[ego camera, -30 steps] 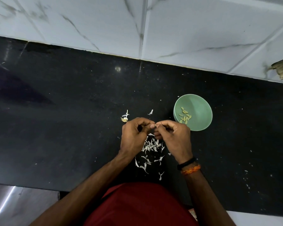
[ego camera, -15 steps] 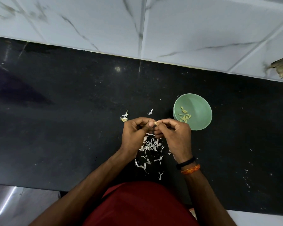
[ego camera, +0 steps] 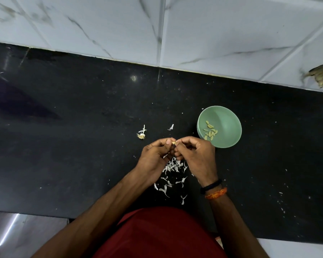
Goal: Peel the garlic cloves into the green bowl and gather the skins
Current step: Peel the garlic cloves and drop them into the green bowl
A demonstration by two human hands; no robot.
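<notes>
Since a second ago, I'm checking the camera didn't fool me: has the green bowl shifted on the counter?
No. The green bowl sits the same way relative to the root scrap and the wall edge.

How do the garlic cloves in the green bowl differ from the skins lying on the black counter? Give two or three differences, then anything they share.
The cloves are yellowish and plump; the skins are white, thin and flaky. The cloves sit together inside the green bowl; the skins lie scattered on the counter, mostly below the hands. The cloves are few; the skins are many. Both are small pieces lying loose.
</notes>
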